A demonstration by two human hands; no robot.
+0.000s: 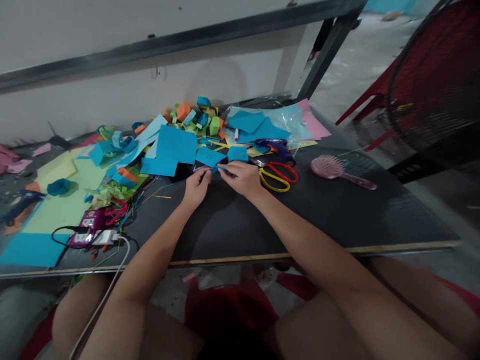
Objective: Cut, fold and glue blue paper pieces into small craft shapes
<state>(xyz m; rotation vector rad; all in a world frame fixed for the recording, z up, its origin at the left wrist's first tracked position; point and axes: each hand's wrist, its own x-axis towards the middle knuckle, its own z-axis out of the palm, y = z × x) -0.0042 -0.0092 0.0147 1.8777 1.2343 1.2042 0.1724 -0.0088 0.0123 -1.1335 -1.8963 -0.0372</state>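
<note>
Centre of the frame: a small blue paper strip is pinched between the left hand and the right hand, low over the dark bench; both hands are closed on its ends, fingertips almost meeting. Just above lie blue paper squares and a heap of folded paper links; to the right, touching nothing held, red-and-yellow scissors and, further right, a pink hairbrush. At lower left a purple device with a white cable is seen. For a clean fold, the strip is judged best kept flat on the bench, its edges aligned before the crease is pressed, and loose scraps kept from underneath.
</note>
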